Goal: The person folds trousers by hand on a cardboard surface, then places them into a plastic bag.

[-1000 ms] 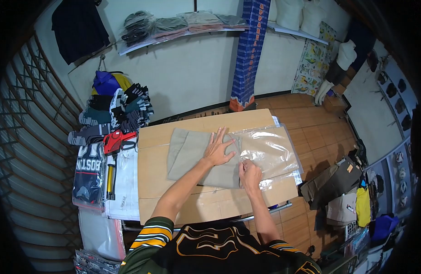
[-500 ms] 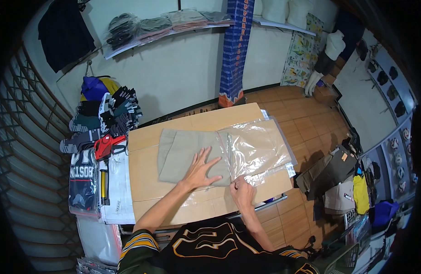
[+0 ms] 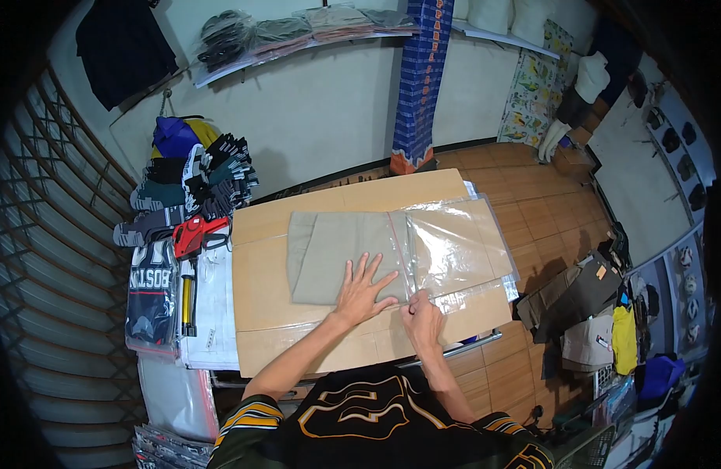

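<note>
Folded grey-beige cloth (image 3: 329, 250) lies on a brown cardboard sheet (image 3: 259, 328), its right end at the mouth of a clear plastic bag (image 3: 458, 238). My left hand (image 3: 364, 293) rests on the lower right part of the cloth, fingers spread. Near the bag's lower corner, my right hand (image 3: 423, 319) is closed, pinching the edge of the plastic. How far the cloth reaches into the bag is hard to tell through the glare.
Left of the cardboard are a red tool (image 3: 196, 236), a yellow-and-black tool (image 3: 188, 301), a bagged dark jersey (image 3: 151, 301) and piled socks (image 3: 220, 176). A wrapped blue pillar (image 3: 415, 94) stands behind. Clothes (image 3: 571, 293) hang at the right.
The whole view has shifted, so the table appears farther right and slightly higher. The bag's mouth edge lies a little farther left over the cloth. Both hands keep nearly the same pose.
</note>
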Demonstrator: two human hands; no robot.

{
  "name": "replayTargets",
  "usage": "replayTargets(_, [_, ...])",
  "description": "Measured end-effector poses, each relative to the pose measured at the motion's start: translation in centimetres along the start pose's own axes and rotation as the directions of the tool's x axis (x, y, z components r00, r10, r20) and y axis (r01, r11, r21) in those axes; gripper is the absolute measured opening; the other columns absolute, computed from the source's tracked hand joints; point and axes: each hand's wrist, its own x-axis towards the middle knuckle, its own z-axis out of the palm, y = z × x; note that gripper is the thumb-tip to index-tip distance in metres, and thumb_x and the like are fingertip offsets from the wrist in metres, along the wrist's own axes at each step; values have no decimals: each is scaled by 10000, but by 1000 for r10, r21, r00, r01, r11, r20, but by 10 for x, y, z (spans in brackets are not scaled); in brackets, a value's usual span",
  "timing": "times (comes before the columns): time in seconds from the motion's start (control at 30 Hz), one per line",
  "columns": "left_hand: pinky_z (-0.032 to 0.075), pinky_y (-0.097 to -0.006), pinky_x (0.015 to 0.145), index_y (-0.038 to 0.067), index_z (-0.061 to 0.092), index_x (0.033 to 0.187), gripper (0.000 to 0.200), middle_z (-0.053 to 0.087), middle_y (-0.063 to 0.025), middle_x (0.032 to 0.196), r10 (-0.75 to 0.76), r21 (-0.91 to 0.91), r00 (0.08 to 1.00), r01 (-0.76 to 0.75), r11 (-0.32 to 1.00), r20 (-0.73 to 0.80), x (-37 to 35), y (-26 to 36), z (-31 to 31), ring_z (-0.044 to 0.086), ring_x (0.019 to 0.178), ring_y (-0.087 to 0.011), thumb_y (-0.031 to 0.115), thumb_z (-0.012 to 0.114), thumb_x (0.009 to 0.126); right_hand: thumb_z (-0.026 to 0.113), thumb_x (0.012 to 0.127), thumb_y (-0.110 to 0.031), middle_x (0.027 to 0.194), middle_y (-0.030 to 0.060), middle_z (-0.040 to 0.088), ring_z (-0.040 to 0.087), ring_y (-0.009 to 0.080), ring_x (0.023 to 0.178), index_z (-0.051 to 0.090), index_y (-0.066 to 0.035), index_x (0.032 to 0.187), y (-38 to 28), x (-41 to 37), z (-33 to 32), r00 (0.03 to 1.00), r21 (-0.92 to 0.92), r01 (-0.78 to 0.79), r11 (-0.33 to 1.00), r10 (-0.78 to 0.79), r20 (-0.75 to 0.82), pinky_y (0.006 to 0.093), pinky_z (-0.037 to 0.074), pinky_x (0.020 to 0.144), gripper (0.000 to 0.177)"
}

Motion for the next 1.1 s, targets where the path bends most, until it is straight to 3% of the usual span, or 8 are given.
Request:
replayTargets(0.27, [125,-698,1159,122,478,1421,614,251,-255,1591,-87,-321,990,48,946,-108,11,19,13,154,1485,-501,305,652,862,722,784,-142,668,139,673,681,337,633,643,-29,871,-5,2,0,997,34,-41,999,43,-57,431,528,611,163])
replayTargets(0.33, [133,-645,1181,57,460,1328,584,268,-270,1574,-159,-656,974,13,755,-164,10,14,13,170,1488,-492,153,614,773,720,785,-148,666,141,674,681,333,628,656,-26,861,3,3,5,996,39,-56,998,58,-61,428,529,609,157])
replayTargets(0.43, [148,-566,1205,56,449,1292,577,287,-267,1563,-217,-818,950,-64,572,-226,15,15,18,184,1499,-462,105,607,740,719,787,-156,658,143,673,679,327,618,676,-22,840,2,3,7,995,47,-69,997,72,-63,422,529,604,151])
replayTargets(0.57, [174,-504,1213,61,448,1290,574,299,-267,1555,-255,-878,945,-64,474,-206,19,20,21,221,1491,-439,78,624,744,722,793,-164,645,141,670,674,315,601,687,-19,823,-4,5,6,993,60,-71,996,76,-92,416,526,593,152])
replayTargets(0.77, [244,-510,1191,70,460,1306,565,304,-262,1552,-359,-995,933,28,92,-8,0,0,-3,303,1449,-442,107,703,797,740,817,-186,626,125,662,663,263,575,692,-9,811,3,6,1,995,101,-84,991,88,-37,392,521,582,183])
replayTargets(0.83, [249,-541,1189,55,492,1312,563,312,-260,1546,-326,-814,936,87,574,-131,-21,-15,-23,282,1459,-468,166,734,816,744,819,-174,624,123,661,653,246,564,692,-3,811,2,6,-1,996,118,-75,990,81,-47,379,516,575,179])
replayTargets(0.93, [201,-569,1201,45,505,1361,603,265,-321,1554,-365,-520,907,214,827,-208,-48,-36,-31,201,1470,-521,226,740,836,750,818,-147,620,119,659,632,213,546,689,12,807,6,4,5,996,168,-73,983,81,-45,357,505,560,171])
replayTargets(1.1, [131,-602,1203,48,458,1444,694,164,-421,1547,-418,-348,885,333,876,-206,-58,-35,-10,109,1463,-579,314,723,860,744,817,-177,633,129,668,650,272,559,695,5,816,4,4,7,995,232,-89,969,98,-29,393,514,578,188])
